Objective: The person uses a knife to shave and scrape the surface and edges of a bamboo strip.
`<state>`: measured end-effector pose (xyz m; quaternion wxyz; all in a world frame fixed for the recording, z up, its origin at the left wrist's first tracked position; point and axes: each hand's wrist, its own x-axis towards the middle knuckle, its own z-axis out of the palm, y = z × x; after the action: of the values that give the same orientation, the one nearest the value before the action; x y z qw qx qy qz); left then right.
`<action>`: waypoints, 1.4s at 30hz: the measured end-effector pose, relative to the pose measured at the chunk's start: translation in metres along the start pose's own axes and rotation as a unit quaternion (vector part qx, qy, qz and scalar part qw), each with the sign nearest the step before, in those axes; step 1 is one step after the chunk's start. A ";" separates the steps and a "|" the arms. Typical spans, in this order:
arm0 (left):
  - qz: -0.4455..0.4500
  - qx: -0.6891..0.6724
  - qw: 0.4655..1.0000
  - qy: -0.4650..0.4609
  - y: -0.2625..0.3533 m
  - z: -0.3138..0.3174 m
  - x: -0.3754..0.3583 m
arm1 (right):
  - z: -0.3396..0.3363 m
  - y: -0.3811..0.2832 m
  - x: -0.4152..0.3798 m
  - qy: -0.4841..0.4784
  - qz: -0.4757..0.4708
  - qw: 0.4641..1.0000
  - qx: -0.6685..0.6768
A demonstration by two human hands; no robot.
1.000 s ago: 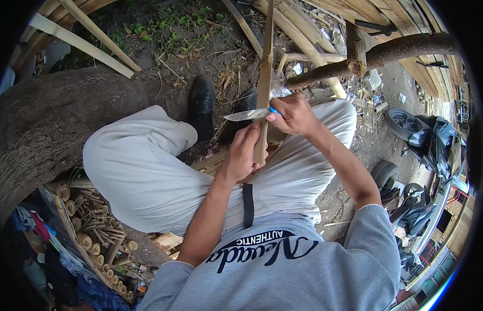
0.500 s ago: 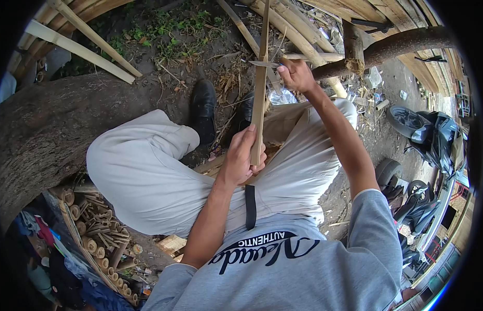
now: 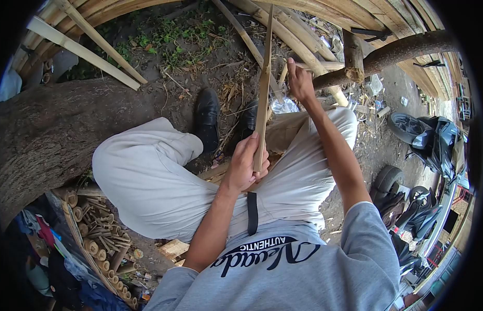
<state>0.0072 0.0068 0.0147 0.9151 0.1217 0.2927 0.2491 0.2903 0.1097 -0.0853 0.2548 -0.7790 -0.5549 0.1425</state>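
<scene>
My left hand [image 3: 245, 165] is wrapped round the lower end of a long split bamboo strip [image 3: 263, 96], which stretches up and away between my knees. To the right of the strip, near its far part, my right hand [image 3: 302, 83] is closed and apart from it. The knife seen in that hand a moment earlier cannot be made out clearly now; its blade is not visible against the ground.
My dark shoes [image 3: 207, 115] rest on the soil. A tree trunk [image 3: 49, 129] lies at the left and a thick branch [image 3: 402, 51] at the upper right. Cut bamboo pieces [image 3: 96, 249] are stacked lower left, and a motorcycle [image 3: 431, 137] stands at the right.
My right hand has come off the strip, where the knife blade crossed it, and turned upright. The strip has tilted slightly to the right, still in my left hand.
</scene>
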 end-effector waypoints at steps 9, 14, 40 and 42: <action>0.027 0.111 0.992 0.056 -0.005 -0.001 0.003 | -0.082 -0.105 -0.146 -0.166 -0.105 0.972 0.125; 0.208 0.344 0.915 0.035 -0.025 -0.021 0.004 | -0.098 -0.124 -0.180 -0.185 -0.205 0.958 0.075; 0.039 0.063 0.997 -0.007 -0.012 -0.018 0.005 | -0.085 -0.087 -0.155 -0.215 -0.295 0.921 0.139; 0.305 0.336 0.890 0.039 -0.024 -0.025 0.020 | -0.088 -0.090 -0.164 -0.233 -0.314 0.910 0.139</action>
<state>0.0155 -0.0012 -0.0237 0.6865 0.4955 0.3425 0.4073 0.2070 -0.0417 0.0282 0.2555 -0.4663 -0.7888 0.3082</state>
